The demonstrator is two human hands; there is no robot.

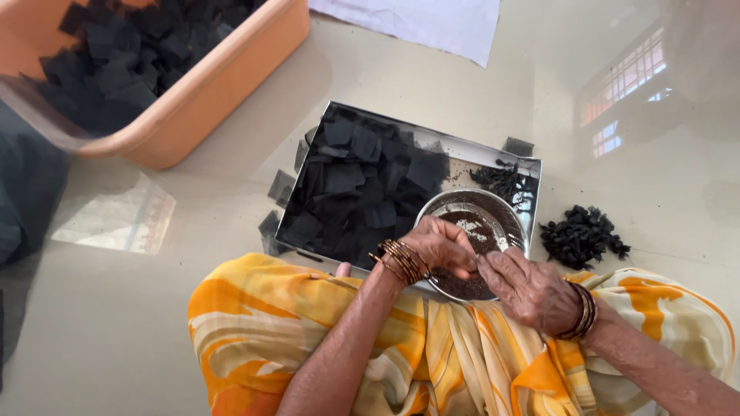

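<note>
At far left our orange plastic tub (pixel 202 100) keeps spare black squares. The steel tray (pixel 532 171) holds more within reach. Over its round steel bowl (pixel 505 206) of dark filling, our left hand (pixel 441 245) and right hand (pixel 526 286) meet, fingers pinched narrow, probably around one small square, though we cannot see it. Finished black rolls (pixel 583 235) pile on the floor (pixel 401 77) at right.
</note>
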